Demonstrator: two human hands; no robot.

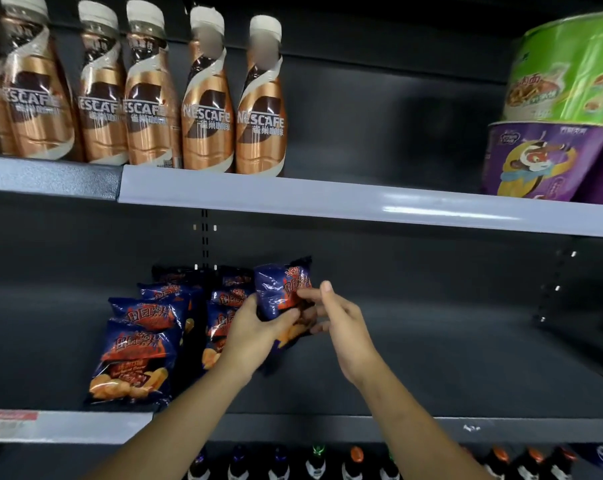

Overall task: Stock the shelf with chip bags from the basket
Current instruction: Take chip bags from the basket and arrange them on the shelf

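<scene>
Held item: dark blue foil chip bag (279, 289) with orange print, upright with a slight tilt, centre of frame. It is raised over the dark grey metal shelf (431, 358) and sits just right of the stocked rows.
Left hand: left hand (255, 329) grips the bag's lower left. Thumb lies across the front, fingers wrap behind.
Right hand: right hand (343, 323) is at the bag's right edge. Thumb is on the front, lower fingers curl against the edge, index finger points straight up. Reads as a light pinch.
Stocked rows: matching blue chip bags (133, 362) stand in two rows running front to back, left of centre. The right row is partly hidden behind the left hand.
Upper shelf: light grey shelf strip (327, 199) crosses the frame.
Upper left: copper-and-white Nescafé coffee bottles (206, 98) stand in a line.
Upper right: green instant noodle bowl (566, 71) is stacked on a purple noodle bowl (542, 161).
Bottom edge: dark drink bottles with coloured caps (315, 462) stand in a row.
Lower left: red price label (10, 416) on the shelf front.
</scene>
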